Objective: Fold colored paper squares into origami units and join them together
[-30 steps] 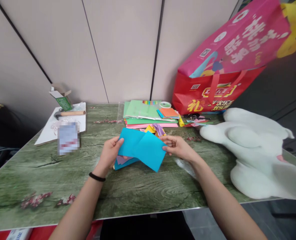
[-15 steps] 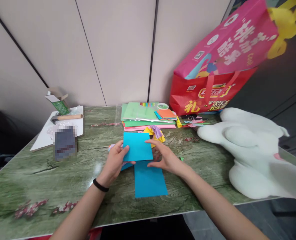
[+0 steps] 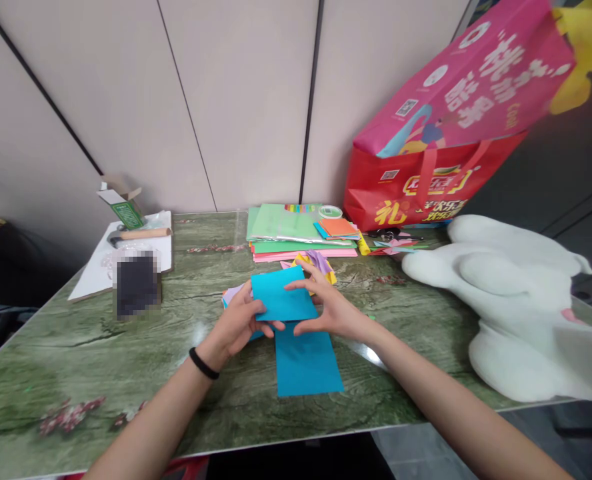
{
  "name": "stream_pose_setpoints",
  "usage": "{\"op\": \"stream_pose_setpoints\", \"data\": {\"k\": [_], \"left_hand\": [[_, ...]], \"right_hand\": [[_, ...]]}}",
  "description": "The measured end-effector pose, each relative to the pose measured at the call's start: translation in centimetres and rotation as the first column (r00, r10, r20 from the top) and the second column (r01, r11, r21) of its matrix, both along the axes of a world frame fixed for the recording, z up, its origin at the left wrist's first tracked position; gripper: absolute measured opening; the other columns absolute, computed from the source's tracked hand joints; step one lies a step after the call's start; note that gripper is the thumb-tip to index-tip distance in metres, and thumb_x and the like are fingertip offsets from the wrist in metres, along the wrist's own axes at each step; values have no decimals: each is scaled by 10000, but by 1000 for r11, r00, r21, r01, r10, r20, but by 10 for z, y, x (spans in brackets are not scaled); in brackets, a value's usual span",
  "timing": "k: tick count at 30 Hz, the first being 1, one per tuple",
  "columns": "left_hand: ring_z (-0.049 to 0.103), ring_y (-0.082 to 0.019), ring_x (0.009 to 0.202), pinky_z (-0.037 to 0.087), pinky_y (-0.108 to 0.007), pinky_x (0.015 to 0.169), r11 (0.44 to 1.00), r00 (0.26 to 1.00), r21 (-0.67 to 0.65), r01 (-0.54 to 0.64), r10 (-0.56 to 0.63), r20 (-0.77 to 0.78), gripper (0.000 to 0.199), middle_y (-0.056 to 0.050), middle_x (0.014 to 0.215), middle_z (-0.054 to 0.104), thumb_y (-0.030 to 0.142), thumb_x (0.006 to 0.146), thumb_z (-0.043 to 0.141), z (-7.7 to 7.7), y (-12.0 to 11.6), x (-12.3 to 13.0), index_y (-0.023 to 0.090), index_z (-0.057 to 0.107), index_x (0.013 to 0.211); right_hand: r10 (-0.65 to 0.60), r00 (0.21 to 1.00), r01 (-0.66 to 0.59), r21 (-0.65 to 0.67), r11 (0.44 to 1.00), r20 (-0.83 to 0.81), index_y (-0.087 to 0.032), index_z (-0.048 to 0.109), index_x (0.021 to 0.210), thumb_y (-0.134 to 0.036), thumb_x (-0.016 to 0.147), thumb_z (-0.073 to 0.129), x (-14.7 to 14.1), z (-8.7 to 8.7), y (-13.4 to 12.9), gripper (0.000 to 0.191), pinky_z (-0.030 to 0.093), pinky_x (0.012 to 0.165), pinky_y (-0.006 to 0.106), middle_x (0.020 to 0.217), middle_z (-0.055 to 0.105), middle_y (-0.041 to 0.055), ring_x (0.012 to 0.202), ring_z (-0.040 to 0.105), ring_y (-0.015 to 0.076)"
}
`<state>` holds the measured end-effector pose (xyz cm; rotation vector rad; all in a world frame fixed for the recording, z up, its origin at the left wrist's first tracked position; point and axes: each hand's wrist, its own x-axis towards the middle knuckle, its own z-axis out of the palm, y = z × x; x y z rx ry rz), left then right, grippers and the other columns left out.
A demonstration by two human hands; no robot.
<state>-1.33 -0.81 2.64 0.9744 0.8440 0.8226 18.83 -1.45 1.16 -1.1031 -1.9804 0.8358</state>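
A blue square of paper (image 3: 279, 300) is tilted above the table, pinched at its left edge by my left hand (image 3: 241, 317), thumb on top and fingers underneath. My right hand (image 3: 326, 307) is at the paper's right side, its thumb and fingers spread apart. One finger reaches across the paper's face and another is near its top edge. Below them a second blue sheet (image 3: 309, 363) lies flat on the table, its upper end covered by the raised square. Partly behind my left hand are lilac and other coloured papers (image 3: 232, 293). A folded yellow and purple paper piece (image 3: 321, 263) lies just beyond.
Stacked coloured sheets (image 3: 286, 227) stand at the back, topped by small orange squares (image 3: 339, 228) and a roll of tape (image 3: 330, 212). A yellow glue stick (image 3: 363, 245) is beside them. Right are bags (image 3: 401, 187) and a white plush toy (image 3: 506, 287); left, a hammer (image 3: 141, 234).
The blue square has tilted, its right side swinging slightly nearer. My right fingers have moved farther over it, while my left hand keeps its hold. The whole view has shifted slightly.
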Motion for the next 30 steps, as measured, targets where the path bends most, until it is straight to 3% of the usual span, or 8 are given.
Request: {"op": "stream_pose_setpoints", "data": {"k": [3,5,7,9,13,18,23,30], "left_hand": [[656,-162,493,452,-165,330,998,998,-27,51,-51,26,539,-51,785,685,105,704,581,-8,3,-4,195,400,1204],[671,-176,532,446,-164,335,997,997,-22,69,-68,35,502,-57,794,683,185,747,604,-12,3,-4,199,404,1206],[689,-202,603,476,-190,372,997,996,17,82,-82,39,497,-74,830,683,326,795,596,-13,2,-4,210,393,1234],[695,-236,708,525,-241,449,992,993,88,93,-99,61,603,-105,918,677,470,785,585,-13,0,-4,227,357,1289],[659,-273,867,576,-323,598,972,997,226,64,-71,24,811,-142,1157,592,453,617,752,-13,-2,-2,230,380,1303],[620,-204,882,584,-367,725,950,987,306,-66,107,-119,562,-78,1058,620,311,691,714,-15,-4,2,186,503,1196],[627,-216,880,589,-371,697,959,993,274,-66,89,-72,473,-53,967,643,292,676,720,-18,-3,2,171,549,1100],[637,-205,808,591,-362,674,960,993,273,-61,87,-83,417,-49,899,655,283,668,727,-18,-3,3,152,577,1035]], "right_hand": [[-17,994,19,15,1000,-107,-255,659,993,-424,655,736,-4,-3,6,386,483,782,341,1266,478,103,1224,415,281],[-64,984,72,47,996,-167,-231,686,879,-418,692,710,-7,-10,11,265,473,760,324,1052,593,78,1011,555,234],[-159,966,168,31,985,-203,-203,680,805,-428,718,680,-9,-18,14,241,464,662,296,848,619,47,785,583,189],[-230,942,240,12,971,-245,-186,656,777,-431,727,663,-11,-24,14,250,451,625,282,758,610,28,706,564,171],[-278,913,280,-35,959,-298,-193,620,876,-395,732,657,-13,-29,6,251,462,627,283,848,631,41,731,574,179],[-260,888,251,-73,965,-380,-244,506,1194,-374,746,649,-16,-28,-4,488,491,635,306,927,648,56,764,603,203],[-305,902,308,-42,951,-306,-222,632,992,-388,745,643,-17,-29,-4,298,489,664,321,951,677,54,786,612,211],[-334,872,329,-75,941,-359,-207,647,903,-411,711,678,-18,-35,-1,281,427,522,257,810,669,34,608,551,149]]}}
